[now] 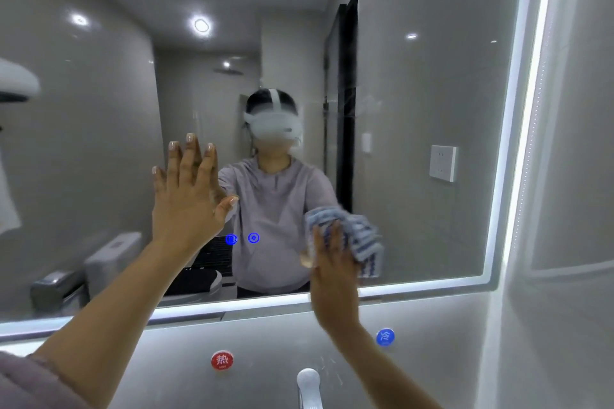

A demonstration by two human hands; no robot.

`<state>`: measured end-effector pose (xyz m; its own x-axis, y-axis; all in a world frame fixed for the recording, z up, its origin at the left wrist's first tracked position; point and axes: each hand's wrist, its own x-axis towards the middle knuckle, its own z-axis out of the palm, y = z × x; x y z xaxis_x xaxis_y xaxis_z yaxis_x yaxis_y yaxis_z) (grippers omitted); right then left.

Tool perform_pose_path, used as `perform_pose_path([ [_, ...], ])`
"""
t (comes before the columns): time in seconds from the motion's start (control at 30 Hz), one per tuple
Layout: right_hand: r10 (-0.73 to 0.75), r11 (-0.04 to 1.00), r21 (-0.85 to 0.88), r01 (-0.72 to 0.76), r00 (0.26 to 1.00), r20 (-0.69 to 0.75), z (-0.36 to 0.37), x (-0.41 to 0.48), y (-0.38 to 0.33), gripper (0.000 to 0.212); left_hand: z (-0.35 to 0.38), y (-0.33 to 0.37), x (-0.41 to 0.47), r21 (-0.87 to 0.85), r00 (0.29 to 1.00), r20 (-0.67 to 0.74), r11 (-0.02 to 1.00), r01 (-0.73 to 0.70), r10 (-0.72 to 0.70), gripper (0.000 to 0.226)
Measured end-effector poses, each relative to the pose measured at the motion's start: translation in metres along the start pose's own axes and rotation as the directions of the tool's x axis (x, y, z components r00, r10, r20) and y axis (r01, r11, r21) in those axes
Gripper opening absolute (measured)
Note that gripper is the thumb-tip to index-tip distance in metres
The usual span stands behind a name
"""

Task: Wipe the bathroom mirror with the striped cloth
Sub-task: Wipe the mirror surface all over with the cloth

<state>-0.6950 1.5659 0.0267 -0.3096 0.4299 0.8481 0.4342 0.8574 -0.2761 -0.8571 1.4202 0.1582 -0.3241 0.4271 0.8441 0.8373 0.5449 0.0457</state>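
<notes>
Left hand flat on lit-edged glass mirror, fingers spread, right hand at 4 o'clock, straight fingers pressing blue-white striped cloth

The mirror is smooth, glossy glass. The striped cloth looks like soft, nubby woven fabric. The faucet below is shiny polished metal, and the wall is smooth with a slight sheen.

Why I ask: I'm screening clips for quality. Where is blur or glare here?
Head view: the right hand and striped cloth are motion-blurred; the left hand is sharp; the mirror's lit border glares white; ceiling spotlights reflect as bright spots.
</notes>
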Motion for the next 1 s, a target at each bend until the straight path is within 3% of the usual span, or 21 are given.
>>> perform_pose_path([
  [0.07,-0.114,0.991,0.08,0.106,0.989,0.099,0.01,-0.019,-0.015,0.071,0.001,-0.001,0.0,0.01,1.0,-0.003,1.0,-0.004,0.004,0.091],
  [0.13,-0.132,0.99,0.076,0.122,0.981,0.144,0.015,-0.027,-0.015,0.069,0.001,-0.002,0.0,0.024,1.0,-0.002,1.0,-0.005,0.005,0.088],
  [0.33,-0.2,0.98,0.042,0.197,0.975,0.096,0.005,-0.026,0.031,0.076,0.004,-0.005,0.001,0.02,1.0,0.0,1.0,-0.007,0.007,0.088],
  [0.47,-0.09,0.994,-0.054,0.093,0.994,0.062,-0.023,-0.01,0.089,0.082,0.003,-0.005,0.001,0.011,1.0,-0.005,1.0,-0.001,0.001,0.088],
  [0.6,0.066,0.992,-0.114,-0.062,0.997,0.035,-0.042,0.003,0.116,0.067,0.001,-0.002,0.001,0.024,1.0,0.009,1.0,0.009,-0.009,0.088],
  [0.8,0.19,0.978,-0.075,-0.194,0.98,-0.058,-0.024,0.003,0.08,0.073,-0.003,0.0,0.001,0.015,0.999,0.029,1.0,0.026,-0.026,0.088],
  [1.0,0.136,0.987,-0.089,-0.135,0.991,0.003,0.0,-0.02,0.018,0.057,-0.003,0.0,0.001,0.014,0.999,0.042,0.999,0.031,-0.031,0.091],
])
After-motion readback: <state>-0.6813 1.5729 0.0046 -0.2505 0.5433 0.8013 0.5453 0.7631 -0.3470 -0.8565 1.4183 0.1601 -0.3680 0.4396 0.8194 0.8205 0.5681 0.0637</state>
